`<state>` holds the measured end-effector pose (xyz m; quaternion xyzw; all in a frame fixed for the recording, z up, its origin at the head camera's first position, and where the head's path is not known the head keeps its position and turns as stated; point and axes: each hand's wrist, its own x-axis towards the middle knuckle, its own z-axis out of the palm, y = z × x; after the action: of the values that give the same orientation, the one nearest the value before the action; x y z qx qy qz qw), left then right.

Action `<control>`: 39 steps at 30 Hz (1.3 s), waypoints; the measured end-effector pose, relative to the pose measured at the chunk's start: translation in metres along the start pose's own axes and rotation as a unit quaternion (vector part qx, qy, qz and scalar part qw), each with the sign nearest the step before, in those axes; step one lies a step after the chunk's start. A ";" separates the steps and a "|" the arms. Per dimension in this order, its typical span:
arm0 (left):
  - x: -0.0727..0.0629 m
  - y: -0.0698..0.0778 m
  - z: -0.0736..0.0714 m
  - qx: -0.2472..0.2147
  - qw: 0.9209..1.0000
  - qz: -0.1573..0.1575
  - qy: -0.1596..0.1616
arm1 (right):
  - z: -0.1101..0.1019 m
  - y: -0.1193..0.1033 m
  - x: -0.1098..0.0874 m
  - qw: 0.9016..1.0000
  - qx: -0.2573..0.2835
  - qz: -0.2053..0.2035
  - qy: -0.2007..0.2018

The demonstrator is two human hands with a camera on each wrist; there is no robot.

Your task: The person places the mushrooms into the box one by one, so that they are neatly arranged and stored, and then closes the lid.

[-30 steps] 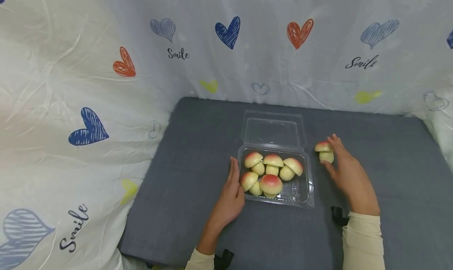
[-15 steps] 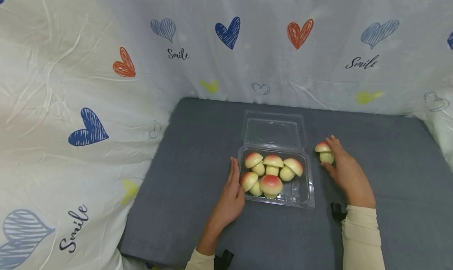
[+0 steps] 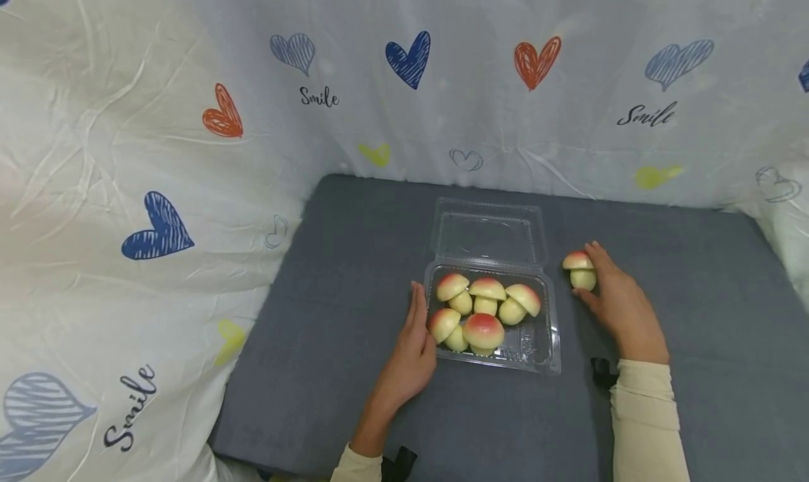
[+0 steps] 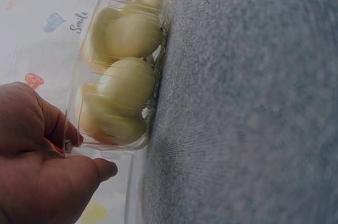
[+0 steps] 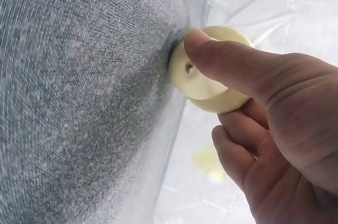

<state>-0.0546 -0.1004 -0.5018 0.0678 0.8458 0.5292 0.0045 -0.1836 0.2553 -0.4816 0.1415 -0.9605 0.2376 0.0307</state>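
Note:
A clear plastic clamshell container stands with its lid folded back on the grey cloth. Several toy mushrooms with cream stems and red-tinged caps lie inside it, filling all but the front right. My left hand holds the container at its left side; in the left wrist view the rim corner passes between thumb and finger. To the right of the container, my right hand pinches another toy mushroom, thumb at the stem's holed base and fingers at the cap. This mushroom stands upright, low over the cloth.
Grey cloth covers the table. A white curtain printed with hearts and "Smile" hangs behind the table and along its left side. Black straps show at both wrists, below cream sleeves.
My right wrist has shifted slightly forward and to the left, while the mushroom at its fingers stays nearly in place. My left hand and the container have not visibly moved.

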 end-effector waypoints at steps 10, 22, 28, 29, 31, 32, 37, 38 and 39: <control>0.000 0.000 0.000 -0.005 1.000 0.002 0.001 | -0.004 -0.002 0.000 0.999 -0.013 0.026 0.040; 0.001 0.000 -0.001 -0.004 1.000 0.001 0.000 | -0.026 -0.032 -0.022 0.996 0.001 0.022 0.082; 0.001 0.000 -0.001 -0.001 1.000 0.001 -0.003 | -0.031 -0.049 -0.035 0.995 0.014 0.014 0.094; 0.001 0.000 -0.001 -0.001 1.000 0.001 -0.003 | -0.031 -0.051 -0.037 0.995 0.016 0.015 0.093; 0.001 0.000 -0.001 -0.002 1.000 0.001 -0.004 | -0.031 -0.056 -0.041 0.996 0.020 0.017 0.089; 0.001 0.000 -0.001 -0.001 1.000 0.002 -0.004 | -0.031 -0.058 -0.043 0.996 0.022 0.016 0.086; 0.001 -0.001 0.000 0.001 1.000 0.003 -0.003 | -0.026 -0.067 -0.052 0.997 0.032 0.010 0.077; 0.001 -0.001 0.000 0.002 1.000 0.003 -0.004 | -0.025 -0.069 -0.054 0.997 0.031 0.008 0.073; 0.001 -0.001 -0.001 0.003 1.000 0.002 -0.005 | -0.024 -0.071 -0.057 0.997 0.033 0.006 0.072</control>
<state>-0.0552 -0.1012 -0.5022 0.0723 0.8470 0.5265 0.0068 -0.1093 0.2208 -0.4355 0.1194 -0.9484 0.2786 0.0933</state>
